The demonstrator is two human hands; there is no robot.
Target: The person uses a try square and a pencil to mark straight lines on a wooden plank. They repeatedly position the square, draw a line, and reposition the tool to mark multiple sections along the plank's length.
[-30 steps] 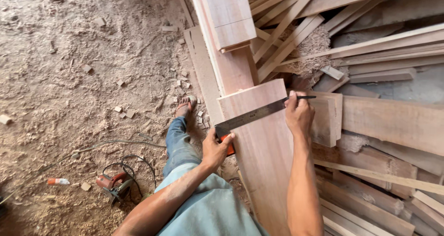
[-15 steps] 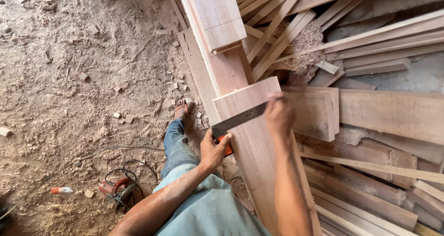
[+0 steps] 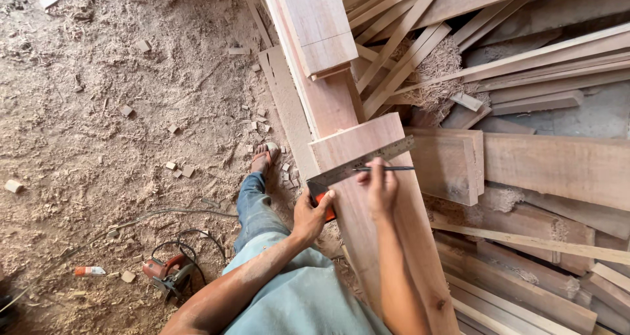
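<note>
Across the near end of the long plank (image 3: 387, 243), a metal try square (image 3: 359, 164) lies flat, its blade running at a slight slant from the plank's left edge to its right edge. Left hand (image 3: 312, 211): forearm enters from the lower left, wrist straight, fingers closed around the square's orange stock (image 3: 326, 207) at the plank's left edge, pressing it against that edge. Right hand (image 3: 380, 187): forearm rises from the bottom edge of the view along the plank's centre line, hand resting on the plank face, fingers pinched on a dark pencil (image 3: 387, 169). The pencil lies nearly parallel to the blade, just below it, tip pointing toward the plank's right edge.

Beyond the square, a second board (image 3: 315, 20) is stacked on the same run of timber. Right of the plank, loose boards and strips (image 3: 551, 164) lie in a pile. Left of the plank, the sawdust-covered floor (image 3: 98, 112) carries a sandalled foot (image 3: 264, 158), small offcut blocks and a red power tool (image 3: 167, 272) with its cable.
</note>
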